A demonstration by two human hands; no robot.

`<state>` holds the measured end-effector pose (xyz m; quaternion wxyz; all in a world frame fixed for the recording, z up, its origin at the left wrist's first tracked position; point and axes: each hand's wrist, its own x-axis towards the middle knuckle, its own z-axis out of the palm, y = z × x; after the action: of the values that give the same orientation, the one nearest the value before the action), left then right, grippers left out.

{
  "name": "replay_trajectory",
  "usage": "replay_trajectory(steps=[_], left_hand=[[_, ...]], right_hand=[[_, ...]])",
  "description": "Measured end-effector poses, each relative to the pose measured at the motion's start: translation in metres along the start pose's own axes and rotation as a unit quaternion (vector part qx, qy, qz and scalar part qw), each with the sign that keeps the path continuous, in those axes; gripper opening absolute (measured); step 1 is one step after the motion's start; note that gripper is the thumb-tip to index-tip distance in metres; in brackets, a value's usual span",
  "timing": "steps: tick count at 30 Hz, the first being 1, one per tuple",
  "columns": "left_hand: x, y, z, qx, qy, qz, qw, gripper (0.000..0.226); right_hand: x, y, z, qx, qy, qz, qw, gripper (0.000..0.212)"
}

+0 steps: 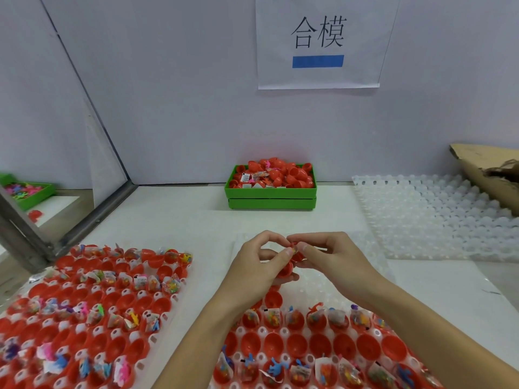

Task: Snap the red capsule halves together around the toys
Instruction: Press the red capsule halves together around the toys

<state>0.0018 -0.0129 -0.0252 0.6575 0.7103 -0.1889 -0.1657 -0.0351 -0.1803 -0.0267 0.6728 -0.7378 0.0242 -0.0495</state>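
Both hands meet above the table's middle around a red capsule (289,269). My left hand (261,265) grips the lower red half from below and the side. My right hand (328,255) pinches the upper red half, with a small toy showing at the seam. A white tray (331,297) below my arms carries rows of open red halves, several with bagged toys (273,318) in them. A second tray of red halves (92,313) with toys lies to the left.
A green box (271,196) heaped with red capsules stands at the back centre against the wall. An empty white tray (438,211) lies at the right, a cardboard box (494,175) behind it. Another green box (33,192) with toys sits far left beyond a metal frame.
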Motion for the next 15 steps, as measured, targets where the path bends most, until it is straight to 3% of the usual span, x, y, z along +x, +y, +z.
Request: replay_trajectory(steps=[7,12,15], left_hand=[[0.000,0.001,0.002,0.009,0.007,0.015,1.000,0.007],[0.000,0.001,-0.001,0.005,0.006,0.000,1.000,0.003],[-0.001,0.001,0.000,0.002,0.012,-0.003,1.000,0.005]], right_hand=[[-0.001,0.000,-0.002,-0.017,-0.013,-0.027,0.999,0.021],[-0.001,0.002,-0.009,0.092,-0.073,0.020,0.993,0.031],[-0.003,0.005,-0.011,-0.015,-0.060,-0.015,0.998,0.037]])
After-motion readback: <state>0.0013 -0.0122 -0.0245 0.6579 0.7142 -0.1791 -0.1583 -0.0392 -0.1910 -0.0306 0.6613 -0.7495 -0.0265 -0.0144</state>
